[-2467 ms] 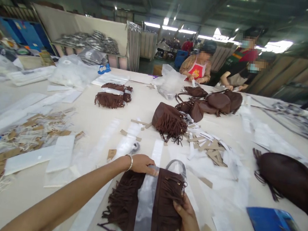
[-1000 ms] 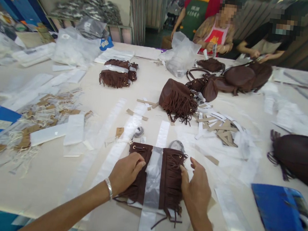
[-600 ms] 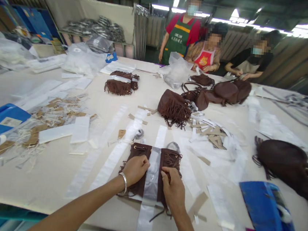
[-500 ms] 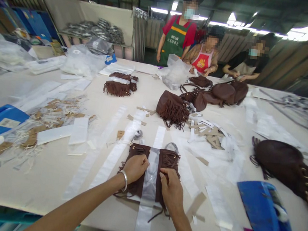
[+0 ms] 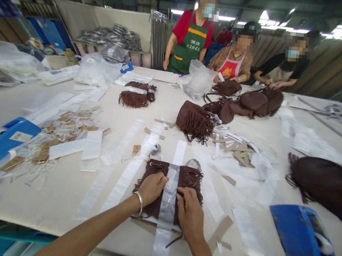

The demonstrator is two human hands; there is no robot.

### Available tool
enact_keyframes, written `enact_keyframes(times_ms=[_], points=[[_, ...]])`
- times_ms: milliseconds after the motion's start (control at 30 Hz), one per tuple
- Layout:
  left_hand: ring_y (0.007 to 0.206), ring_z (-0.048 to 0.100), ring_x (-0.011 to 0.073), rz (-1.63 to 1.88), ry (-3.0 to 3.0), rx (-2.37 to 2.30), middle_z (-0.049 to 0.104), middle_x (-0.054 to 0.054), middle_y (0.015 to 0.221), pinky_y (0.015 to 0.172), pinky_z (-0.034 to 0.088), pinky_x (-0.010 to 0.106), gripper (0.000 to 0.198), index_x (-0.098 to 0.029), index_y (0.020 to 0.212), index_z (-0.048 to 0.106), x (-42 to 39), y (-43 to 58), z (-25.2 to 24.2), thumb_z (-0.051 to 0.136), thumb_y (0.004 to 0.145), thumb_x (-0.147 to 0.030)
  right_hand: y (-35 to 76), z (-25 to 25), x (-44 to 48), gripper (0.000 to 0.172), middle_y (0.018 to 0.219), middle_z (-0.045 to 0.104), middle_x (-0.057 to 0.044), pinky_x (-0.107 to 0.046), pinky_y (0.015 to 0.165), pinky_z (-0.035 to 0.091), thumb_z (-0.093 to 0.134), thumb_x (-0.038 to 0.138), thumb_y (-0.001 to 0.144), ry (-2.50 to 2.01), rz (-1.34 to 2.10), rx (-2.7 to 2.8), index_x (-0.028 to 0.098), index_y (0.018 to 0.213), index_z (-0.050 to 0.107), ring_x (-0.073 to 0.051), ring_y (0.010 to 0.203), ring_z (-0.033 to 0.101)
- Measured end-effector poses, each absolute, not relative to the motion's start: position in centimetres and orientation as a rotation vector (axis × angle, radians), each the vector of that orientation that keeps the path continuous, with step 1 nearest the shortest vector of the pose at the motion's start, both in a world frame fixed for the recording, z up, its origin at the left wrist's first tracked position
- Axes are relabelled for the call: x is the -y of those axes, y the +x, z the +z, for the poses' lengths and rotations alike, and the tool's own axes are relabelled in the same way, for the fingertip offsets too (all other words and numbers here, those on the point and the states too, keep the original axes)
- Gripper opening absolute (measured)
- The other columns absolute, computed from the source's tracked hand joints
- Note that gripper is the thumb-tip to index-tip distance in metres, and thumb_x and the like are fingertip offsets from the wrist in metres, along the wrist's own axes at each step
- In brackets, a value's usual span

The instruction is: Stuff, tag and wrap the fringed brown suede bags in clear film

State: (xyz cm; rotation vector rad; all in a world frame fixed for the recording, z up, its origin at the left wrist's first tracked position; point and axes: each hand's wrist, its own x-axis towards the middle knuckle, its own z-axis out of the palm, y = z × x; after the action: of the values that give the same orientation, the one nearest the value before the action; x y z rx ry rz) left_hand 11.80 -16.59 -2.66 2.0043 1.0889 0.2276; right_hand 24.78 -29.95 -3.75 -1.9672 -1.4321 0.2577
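A brown fringed bag (image 5: pixel 190 178) lies flat on the table's (image 5: pixel 59 197) near edge, with a clear plastic strip (image 5: pixel 168 203) laid lengthwise over its middle. My left hand (image 5: pixel 151 188), with a silver bangle at the wrist, rests curled on the bag's left half, its fingertips at the strip's left edge. My right hand (image 5: pixel 190 213) pinches the strip's right edge over the bag. A metal ring handle (image 5: pixel 194 163) shows at the bag's far end.
More fringed brown bags (image 5: pixel 194 121) lie mid-table, at the far side (image 5: pixel 137 96) and at the right (image 5: pixel 324 180). Plastic strips, card tags with string (image 5: pixel 63 129) and paper scraps are scattered around. Blue folders (image 5: pixel 6 139) lie left and right. Three people work at the far edge.
My hands moved inward from the bag's sides to the strip at its middle, and the right hand closed into a pinch on it. A person in a green apron came up to the far edge.
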Motion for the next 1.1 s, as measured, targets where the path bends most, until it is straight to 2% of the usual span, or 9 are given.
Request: enact_keyframes(times_ms=[100,233,567,767,867,967,1033,1100], points=[[0.061,0.054,0.0138,0.24,2.008,-1.144,0.058,-0.002,0.064,0.058,0.031,0.026,0.037,-0.019,0.071,0.054,16.8,12.1,-2.8,0.048,0.091,-0.05,24.7,-3.9,30.0,0.025,0.108,0.057,-0.008,-0.037,0.09,0.048,0.04,0.02,0.095,-1.982,0.25,1.444,0.023,0.112,0.057,-0.022,0.103,0.057],[0.061,0.053,0.0135,0.22,2.008,-1.202,0.058,-0.002,0.063,0.057,0.028,0.026,0.03,-0.018,0.066,0.055,16.7,12.7,-3.6,0.06,0.084,-0.042,24.7,-4.2,30.0,0.025,0.108,0.057,-0.008,-0.037,0.09,0.047,0.04,0.02,0.095,-1.998,0.243,1.443,0.022,0.111,0.058,-0.022,0.103,0.056],[0.068,0.058,0.0174,0.175,2.036,-1.213,0.062,0.002,0.067,0.06,0.031,0.027,0.02,-0.018,0.07,0.061,16.7,12.8,-3.8,0.063,0.081,-0.034,24.5,-4.0,30.0,0.025,0.106,0.057,-0.008,-0.036,0.09,0.046,0.039,0.022,0.095,-1.997,0.229,1.438,0.022,0.11,0.059,-0.021,0.102,0.055],[0.068,0.059,0.0184,0.21,2.042,-1.187,0.061,0.002,0.065,0.064,0.036,0.028,0.019,-0.017,0.067,0.06,16.7,12.9,-3.3,0.064,0.081,-0.031,24.6,-4.5,30.0,0.026,0.106,0.057,-0.008,-0.036,0.09,0.046,0.038,0.024,0.095,-1.998,0.192,1.439,0.021,0.108,0.06,-0.022,0.103,0.056],[0.076,0.06,0.0175,0.292,2.041,-1.183,0.064,0.003,0.078,0.07,0.04,0.027,0.009,-0.017,0.08,0.06,17.5,11.6,-1.6,0.061,0.081,-0.026,25.1,-3.8,30.1,0.025,0.105,0.059,-0.008,-0.035,0.088,0.047,0.039,0.027,0.096,-1.975,0.224,1.483,0.021,0.109,0.059,-0.021,0.1,0.057],[0.087,0.059,0.016,0.46,2.015,-1.162,0.064,0.004,0.098,0.078,0.041,0.028,0.013,-0.019,0.097,0.057,20.1,8.8,0.1,0.052,0.089,-0.028,25.8,-2.4,29.6,0.027,0.11,0.06,-0.009,-0.035,0.091,0.046,0.039,0.03,0.097,-1.968,0.151,1.501,0.021,0.115,0.057,-0.021,0.105,0.057],[0.079,0.059,0.0148,0.519,1.853,-1.09,0.063,0.002,0.087,0.074,0.042,0.027,0.021,-0.019,0.088,0.057,22.9,6.8,0.7,0.045,0.093,-0.036,26.1,-1.5,28.5,0.029,0.114,0.061,-0.01,-0.037,0.096,0.043,0.038,0.031,0.098,-1.963,0.062,1.554,0.02,0.118,0.056,-0.022,0.111,0.054],[0.06,0.056,0.0125,0.387,1.507,-1.01,0.059,0.0,0.069,0.06,0.042,0.026,0.035,-0.018,0.076,0.056,26.1,5.3,0.4,0.044,0.092,-0.047,26.5,-1.2,26.7,0.031,0.117,0.06,-0.011,-0.039,0.099,0.041,0.037,0.032,0.099,-1.964,-0.001,1.648,0.019,0.119,0.056,-0.023,0.113,0.053]])
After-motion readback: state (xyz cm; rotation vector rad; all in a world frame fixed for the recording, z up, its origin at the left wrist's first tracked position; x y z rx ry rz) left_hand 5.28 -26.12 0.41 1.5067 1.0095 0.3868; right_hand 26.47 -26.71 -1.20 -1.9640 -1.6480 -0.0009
